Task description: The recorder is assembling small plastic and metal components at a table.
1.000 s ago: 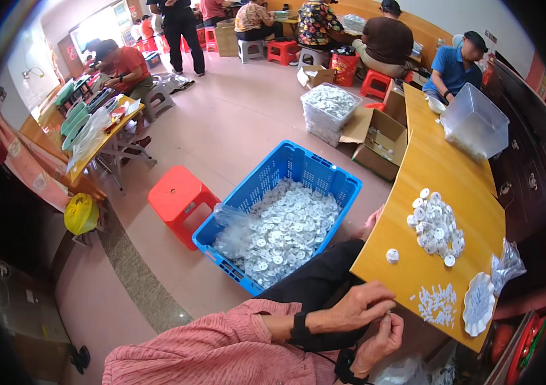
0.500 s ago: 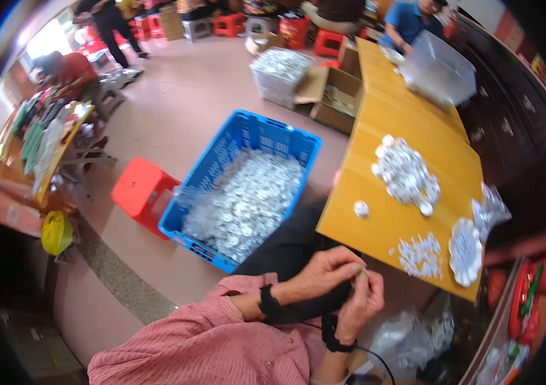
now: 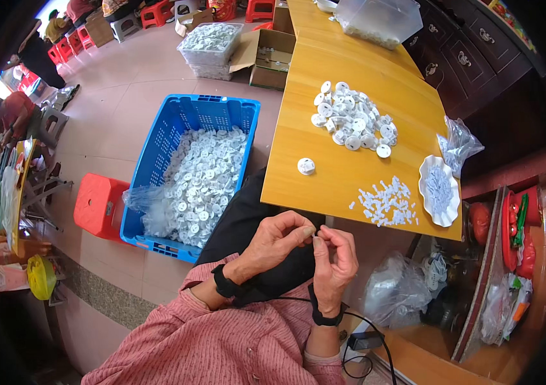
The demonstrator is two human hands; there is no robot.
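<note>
Over my lap, just off the table's near edge, my left hand (image 3: 277, 242) and my right hand (image 3: 336, 260) meet at the fingertips. Both are pinched closed around something tiny and pale, too small to name. On the yellow wooden table (image 3: 324, 54) lies a heap of round white plastic pieces (image 3: 354, 115), with one single round piece (image 3: 306, 166) apart from it. Nearer the right corner is a scatter of small white pegs (image 3: 386, 203). A white scalloped dish (image 3: 447, 217) holds more small pale pieces.
Left of my knee stands a blue crate (image 3: 130, 217) full of similar round pieces, beside a red stool (image 3: 96, 204). A clear tub (image 3: 214, 40) and an open cardboard box (image 3: 271, 76) stand farther back. A clear bin (image 3: 382, 19) sits at the table's far end; people sit beyond.
The whole view has swung, so table, crate and hands appear farther left and higher. My hands stay together, with the thumbs and fingertips now slightly farther apart.
</note>
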